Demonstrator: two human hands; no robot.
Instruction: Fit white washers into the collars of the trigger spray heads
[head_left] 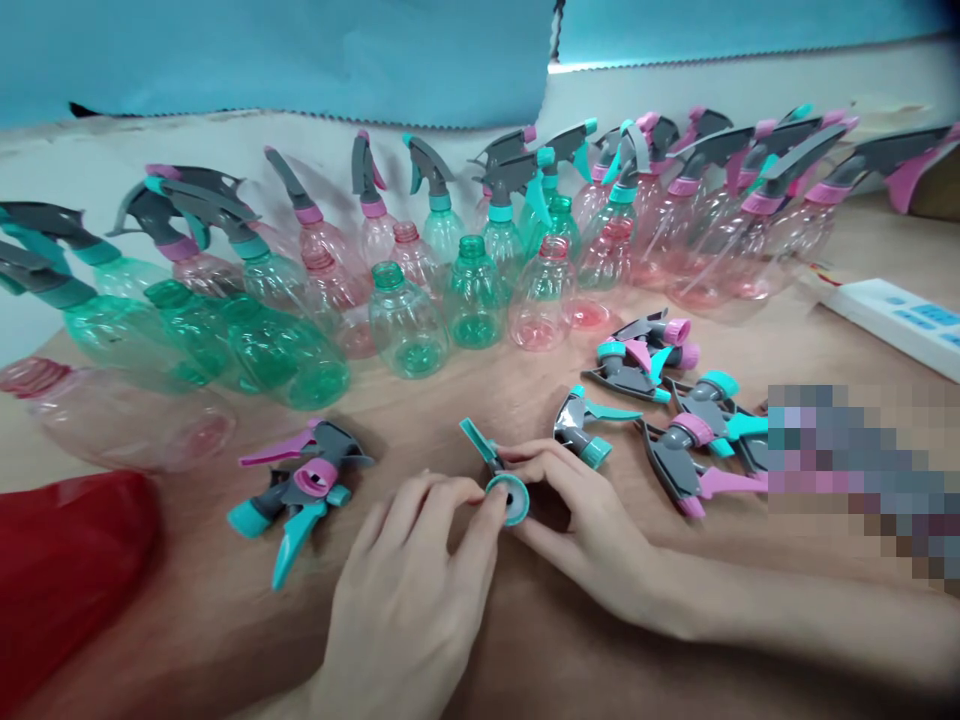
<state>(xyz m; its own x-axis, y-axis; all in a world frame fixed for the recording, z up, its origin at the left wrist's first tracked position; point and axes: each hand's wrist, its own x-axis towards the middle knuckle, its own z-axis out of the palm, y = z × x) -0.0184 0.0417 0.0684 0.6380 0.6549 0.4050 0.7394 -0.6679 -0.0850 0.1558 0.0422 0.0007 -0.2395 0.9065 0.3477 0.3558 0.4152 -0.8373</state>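
Note:
Both of my hands meet at a grey spray trigger head with a teal collar (pixel 516 508), low over the table. The collar's round opening faces me, and a teal lever sticks up behind it. My left hand (pixel 420 560) pinches the collar from the left, thumb at its opening. From the right, my right hand (pixel 581 515) wraps its fingers around the body of the head, which is mostly hidden. A loose teal-and-grey trigger head (pixel 577 425) lies just beyond my right hand. To the left of my left hand rest a few more trigger heads (pixel 315 478) in pink and teal.
Clear green and pink bottles (pixel 409 325) stand across the back, several topped with trigger heads. A pink bottle (pixel 127 410) lies on its side at left, near red fabric (pixel 75 570). More loose heads (pixel 686 430) are piled at right, below a white power strip (pixel 900 320).

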